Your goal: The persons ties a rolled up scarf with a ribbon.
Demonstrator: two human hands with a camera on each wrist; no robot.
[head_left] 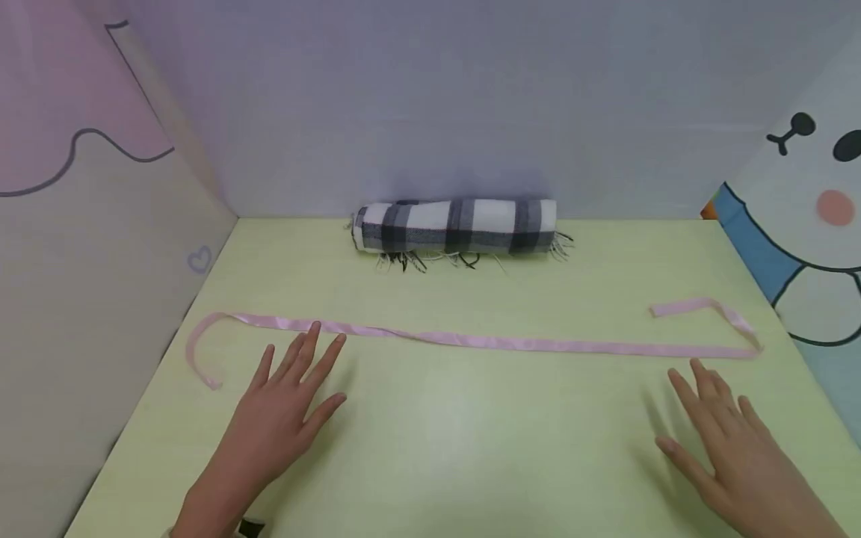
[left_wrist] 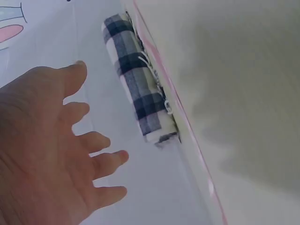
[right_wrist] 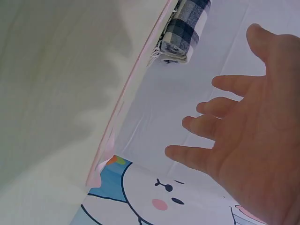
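Observation:
A long pink satin ribbon (head_left: pixel 498 343) stretches across the table, its left end curled toward the front and its right end folded back. Over its left part hovers my left hand (head_left: pixel 279 411), fingers spread and holding nothing. My right hand (head_left: pixel 733 441) is likewise spread and bare, just in front of the ribbon's right bend. Behind the ribbon lies a rolled black-and-white checked scarf (head_left: pixel 454 226) with fringe along its front and right end. Both wrist views show the palms with fingers apart, and the scarf (left_wrist: pixel 136 79) beyond the left one.
The pale yellow table (head_left: pixel 457 441) meets a plain light back wall (head_left: pixel 457 97). On the left stands a panel (head_left: pixel 87 299) with a pink pattern and a small heart. A panel with a cartoon animal (head_left: pixel 807 232) borders the right side.

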